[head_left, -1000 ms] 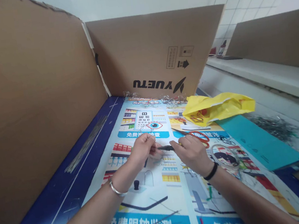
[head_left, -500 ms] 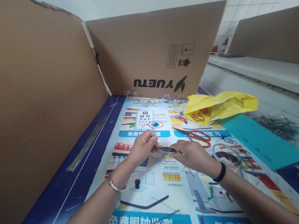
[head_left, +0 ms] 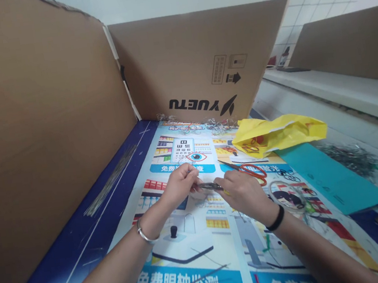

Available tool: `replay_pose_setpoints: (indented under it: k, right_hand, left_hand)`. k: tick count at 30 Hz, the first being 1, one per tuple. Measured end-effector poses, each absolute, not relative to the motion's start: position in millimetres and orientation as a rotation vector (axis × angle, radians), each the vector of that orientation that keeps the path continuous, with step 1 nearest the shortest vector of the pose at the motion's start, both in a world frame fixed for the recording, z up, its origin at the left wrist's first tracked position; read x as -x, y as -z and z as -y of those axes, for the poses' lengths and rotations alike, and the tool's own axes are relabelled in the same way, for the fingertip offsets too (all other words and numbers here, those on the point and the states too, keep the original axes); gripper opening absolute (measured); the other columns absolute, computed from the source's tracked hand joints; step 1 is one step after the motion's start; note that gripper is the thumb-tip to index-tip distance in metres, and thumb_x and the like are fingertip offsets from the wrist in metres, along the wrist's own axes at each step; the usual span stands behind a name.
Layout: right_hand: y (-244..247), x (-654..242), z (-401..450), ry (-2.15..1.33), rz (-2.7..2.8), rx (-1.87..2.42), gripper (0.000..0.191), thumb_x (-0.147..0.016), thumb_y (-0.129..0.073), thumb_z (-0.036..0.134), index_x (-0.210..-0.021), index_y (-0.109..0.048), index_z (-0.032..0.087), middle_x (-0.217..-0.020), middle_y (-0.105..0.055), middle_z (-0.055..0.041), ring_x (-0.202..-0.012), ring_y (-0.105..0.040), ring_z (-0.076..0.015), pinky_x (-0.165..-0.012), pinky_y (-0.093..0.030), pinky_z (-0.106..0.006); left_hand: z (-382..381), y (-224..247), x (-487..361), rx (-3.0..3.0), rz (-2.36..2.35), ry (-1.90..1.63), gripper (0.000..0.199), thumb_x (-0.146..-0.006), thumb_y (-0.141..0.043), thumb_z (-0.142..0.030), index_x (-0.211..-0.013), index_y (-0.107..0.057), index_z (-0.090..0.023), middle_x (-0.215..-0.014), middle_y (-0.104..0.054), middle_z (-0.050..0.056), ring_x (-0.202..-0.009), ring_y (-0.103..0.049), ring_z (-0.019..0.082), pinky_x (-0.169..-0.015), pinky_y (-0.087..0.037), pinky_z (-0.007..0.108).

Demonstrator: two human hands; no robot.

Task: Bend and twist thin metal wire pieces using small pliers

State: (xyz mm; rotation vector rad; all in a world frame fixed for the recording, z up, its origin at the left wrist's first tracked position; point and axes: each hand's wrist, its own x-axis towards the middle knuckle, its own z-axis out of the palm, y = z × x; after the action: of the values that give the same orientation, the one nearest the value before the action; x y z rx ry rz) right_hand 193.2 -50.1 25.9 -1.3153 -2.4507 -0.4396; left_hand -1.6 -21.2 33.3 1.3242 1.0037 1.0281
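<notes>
My right hand is wrapped round a pair of pliers with dark jaws and a bit of yellow on the handle. The jaws point left and reach the fingertips of my left hand. My left fingers are pinched together on something too thin to make out, perhaps wire. Both hands are just above the printed poster. Beyond my right hand lie scissors with red-orange handles, blades pointing to the upper left.
A yellow bag lies at the back right, beside a teal sheet. Thin wires lie at the left, and tangled wire at the right. Cardboard panels stand behind and left. A clear ring-shaped coil lies near my right wrist.
The pliers have turned in my right hand, so their jaws show differently. My right hand has shifted slightly up and its grip has changed; my left hand stays nearly still.
</notes>
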Motion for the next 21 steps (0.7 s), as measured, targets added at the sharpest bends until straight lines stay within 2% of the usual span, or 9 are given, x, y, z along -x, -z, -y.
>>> replay_pose_setpoints:
  k: [7,15,21]
  right_hand:
    - [-24.5,-193.6,50.5,0.615,2.421,1.239,0.012,-0.081,-0.052,0.021,-0.086,-0.063,0.019,-0.07,-0.054,-0.0034,-0.067,-0.046,-0.0143,-0.058,-0.024,-0.028]
    - [-24.0,-195.2,50.7,0.498,2.449,1.25,0.011,-0.08,-0.052,0.02,-0.083,-0.062,0.02,-0.069,-0.055,-0.0018,-0.066,-0.048,-0.013,-0.055,-0.022,-0.028]
    - [-31.9,-197.2,51.5,0.288,2.541,1.308,0.014,-0.083,-0.05,0.025,-0.085,-0.063,0.02,-0.071,-0.058,-0.0019,-0.066,-0.051,-0.0126,-0.054,-0.024,-0.025]
  left_hand:
    - [23.4,-35.5,0.2,-1.274,-1.005,-1.018,0.022,-0.077,-0.055,-0.037,-0.072,-0.046,-0.017,-0.058,-0.062,-0.003,-0.043,-0.058,0.009,-0.042,-0.039,0.017]
    - [24.6,-36.0,-0.6,-1.321,-0.994,-1.002,0.019,-0.078,-0.053,-0.034,-0.071,-0.047,-0.018,-0.059,-0.061,-0.003,-0.043,-0.058,0.008,-0.042,-0.04,0.018]
    - [25.0,-33.8,0.5,-1.4,-0.988,-0.967,0.019,-0.08,-0.051,-0.035,-0.073,-0.045,-0.018,-0.06,-0.059,-0.004,-0.044,-0.058,0.009,-0.044,-0.041,0.018]
